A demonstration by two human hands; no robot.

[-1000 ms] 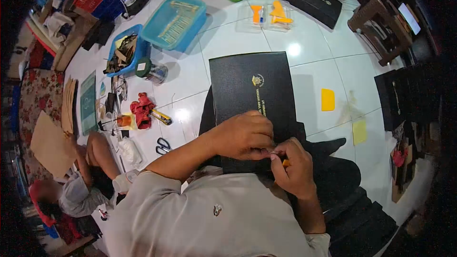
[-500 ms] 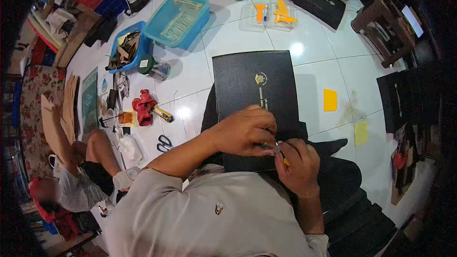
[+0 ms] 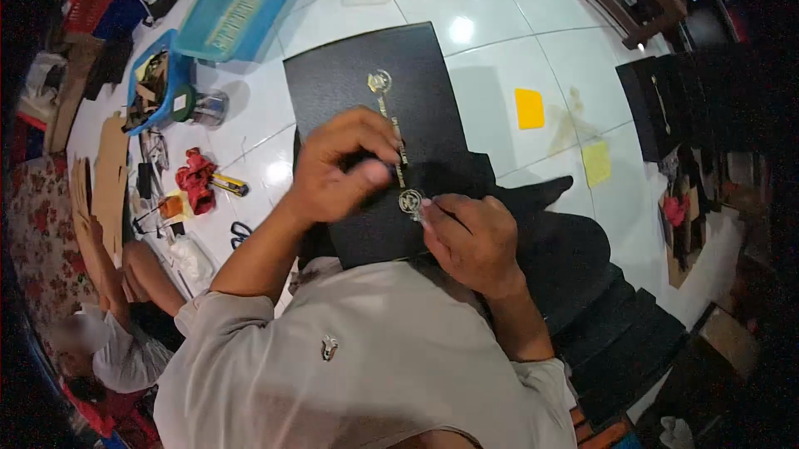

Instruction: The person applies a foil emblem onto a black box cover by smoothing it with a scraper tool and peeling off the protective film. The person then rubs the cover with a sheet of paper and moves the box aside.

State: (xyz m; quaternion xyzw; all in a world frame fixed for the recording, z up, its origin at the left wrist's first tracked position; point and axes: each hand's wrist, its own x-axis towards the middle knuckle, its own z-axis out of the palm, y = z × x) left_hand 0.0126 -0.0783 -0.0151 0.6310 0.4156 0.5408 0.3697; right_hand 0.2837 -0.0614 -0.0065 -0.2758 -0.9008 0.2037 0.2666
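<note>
A black folder (image 3: 333,74) with gold lettering and two gold emblems lies across my lap. Over its left-middle part hovers my left hand (image 3: 345,164), fingers curled and thumb apart, with nothing visible in it. My right hand (image 3: 470,237) is beside the lower emblem, its thumb and index finger pinched together on something too small to make out. The lower emblem shows just left of those fingertips.
Blue trays (image 3: 229,12) and a green-lidded jar (image 3: 200,105) stand at the left. A red cloth (image 3: 196,181), a cutter (image 3: 230,185) and scissors (image 3: 240,234) lie nearer. Another person (image 3: 137,353) sits at lower left. A yellow card (image 3: 529,109) lies right.
My left hand has come away from my right and opened, uncovering the lower emblem. The whole view has shifted, so the surroundings appear further left and higher.
</note>
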